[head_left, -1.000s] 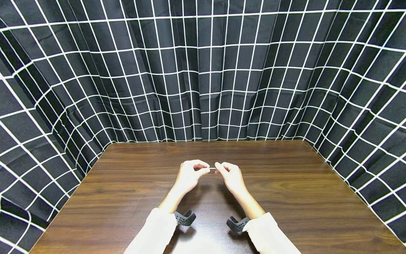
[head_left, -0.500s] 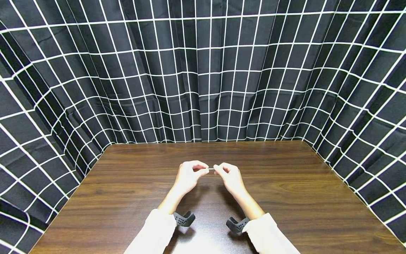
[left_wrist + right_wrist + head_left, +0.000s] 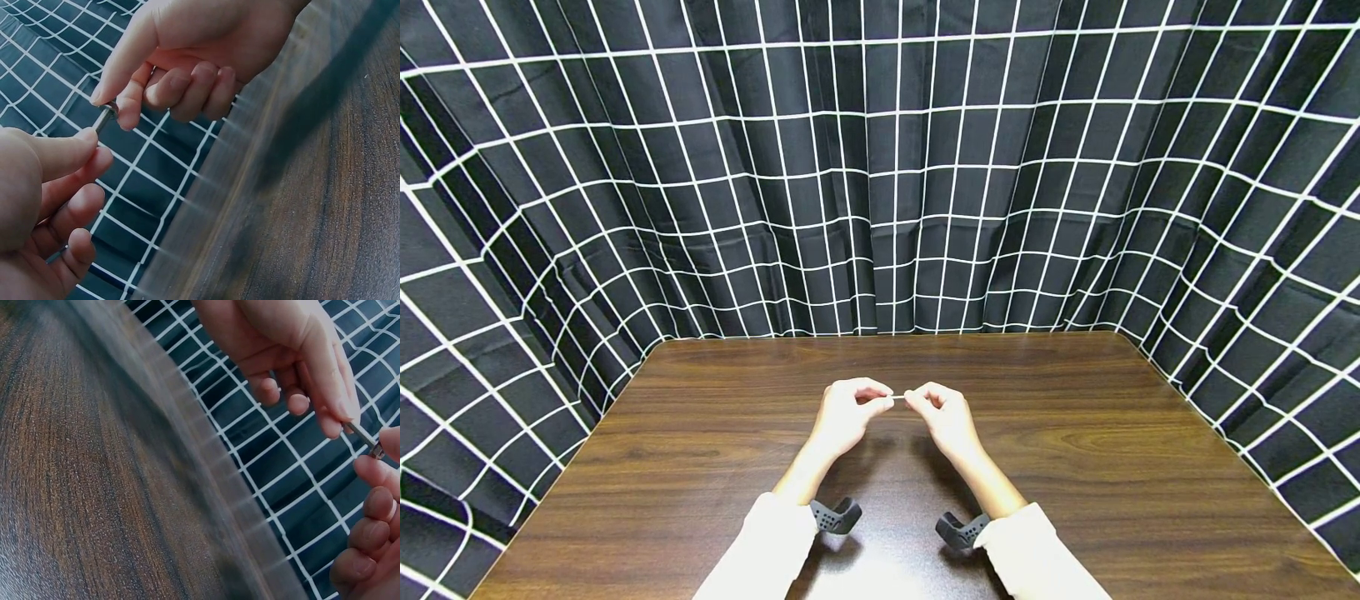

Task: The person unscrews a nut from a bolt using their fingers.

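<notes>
A thin metal bolt (image 3: pixel 104 122) is held level between the two hands, above the table. My left hand (image 3: pixel 842 415) pinches its shaft between thumb and fingertip; the other fingers are loosely bent. In the right wrist view the bare shaft (image 3: pixel 361 435) spans the gap between the hands. My right hand (image 3: pixel 950 419) pinches the bolt's wider end (image 3: pixel 377 450) between thumb and index finger, with its remaining fingers curled in. Whether that wider end is the bolt's head or a nut, I cannot tell, since fingertips partly cover it.
Both hands are over a brown wood-grain table (image 3: pixel 715 433). Behind it and along both sides hangs a dark curtain (image 3: pixel 880 183) with white grid lines. Dark grey straps (image 3: pixel 838 516) sit at both wrists, by the white sleeves (image 3: pixel 767 546).
The right hand has shifted slightly left towards the left hand, so a shorter length of bolt shows between them. The left hand has hardly moved.
</notes>
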Motion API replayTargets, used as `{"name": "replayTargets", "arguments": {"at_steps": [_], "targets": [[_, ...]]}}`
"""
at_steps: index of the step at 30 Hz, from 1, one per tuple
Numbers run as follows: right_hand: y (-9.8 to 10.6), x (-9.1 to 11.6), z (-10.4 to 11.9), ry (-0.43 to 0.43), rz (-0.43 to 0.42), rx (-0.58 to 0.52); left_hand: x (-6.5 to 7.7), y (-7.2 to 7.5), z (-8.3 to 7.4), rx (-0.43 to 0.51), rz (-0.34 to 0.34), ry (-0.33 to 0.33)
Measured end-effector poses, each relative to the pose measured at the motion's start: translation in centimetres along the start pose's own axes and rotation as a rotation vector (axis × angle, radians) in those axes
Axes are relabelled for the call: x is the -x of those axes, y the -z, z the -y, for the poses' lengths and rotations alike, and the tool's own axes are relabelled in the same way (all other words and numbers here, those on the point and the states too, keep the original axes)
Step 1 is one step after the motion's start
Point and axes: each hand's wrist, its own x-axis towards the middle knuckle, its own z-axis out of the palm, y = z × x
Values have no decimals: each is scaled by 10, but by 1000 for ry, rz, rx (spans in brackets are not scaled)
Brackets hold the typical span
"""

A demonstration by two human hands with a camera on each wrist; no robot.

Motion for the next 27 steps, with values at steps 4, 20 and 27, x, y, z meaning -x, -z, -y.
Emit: {"name": "replayTargets", "arguments": {"at_steps": [4,20,27], "targets": [[0,3,6,5,2,-5,0,0,-1,3,-5,2],[2,2,2,27,47,-100,0,1,1,10,-7,8],[2,1,1,59,67,-108,0,1,2,1,-13,6]]}}
